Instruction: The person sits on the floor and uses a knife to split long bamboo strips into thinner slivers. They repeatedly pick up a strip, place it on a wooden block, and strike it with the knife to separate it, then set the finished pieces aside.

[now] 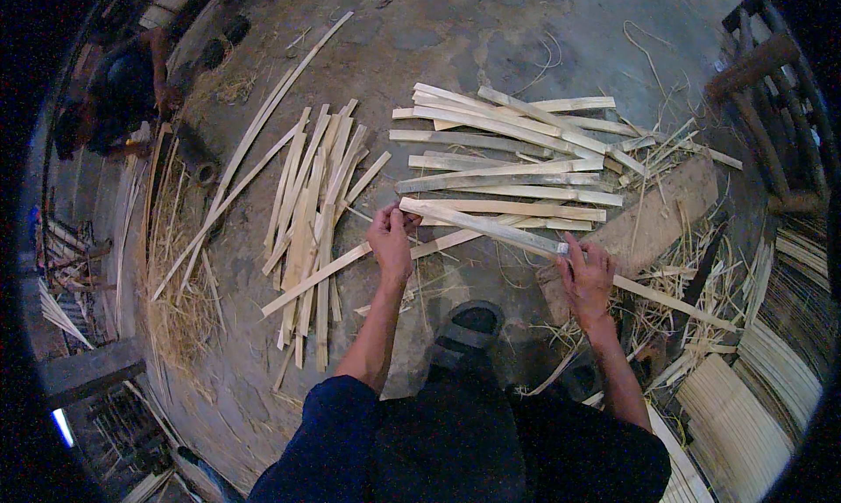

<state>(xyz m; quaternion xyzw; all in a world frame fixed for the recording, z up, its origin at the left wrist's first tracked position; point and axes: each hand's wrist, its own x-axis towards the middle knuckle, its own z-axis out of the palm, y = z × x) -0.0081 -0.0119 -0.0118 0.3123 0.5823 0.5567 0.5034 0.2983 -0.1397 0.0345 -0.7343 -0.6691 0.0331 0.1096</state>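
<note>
A grey floor (394, 43) is stretching beneath scattered pale strips. Above it, the left hand (392, 240) is pinching one end of a flat wooden strip (486, 225), while the right hand (587, 279) is gripping it farther along. The strip is slanting just before a strip pile (517, 144); a brown plank (679, 205) is lying near the right hand.

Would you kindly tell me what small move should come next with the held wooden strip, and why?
Perhaps lower the wooden strip onto the loose strips just beyond it: the left hand holds its left end, the right hand grips it farther right, and those strips also lie mostly crosswise, so little turning seems needed.
</note>
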